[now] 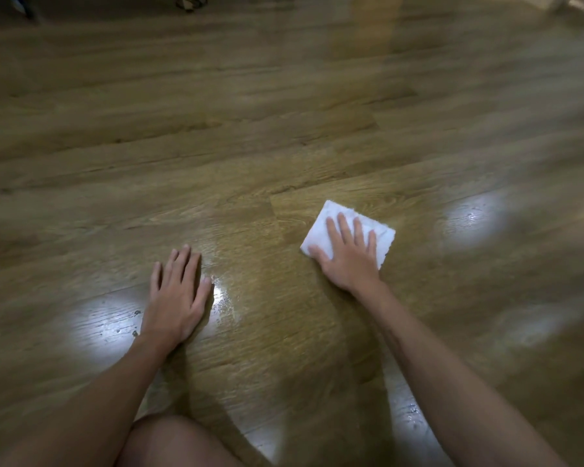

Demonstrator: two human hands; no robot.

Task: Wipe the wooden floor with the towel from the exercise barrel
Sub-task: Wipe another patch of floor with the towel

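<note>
A small white folded towel (pixel 331 214) lies flat on the wooden floor (pixel 250 129), right of centre. My right hand (pixel 349 254) presses down on it with the fingers spread, covering its near half. My left hand (pixel 176 298) rests palm down on the bare boards to the left, fingers apart, holding nothing. A wet, shiny streak (pixel 221 298) shows on the floor just right of my left hand. The exercise barrel is out of view.
My bare knee (pixel 172 443) is at the bottom edge, between my arms. Dark objects (pixel 189 3) stand on the floor at the far top edge, with another at the top left corner. Light glare patches (pixel 472 220) show on the boards.
</note>
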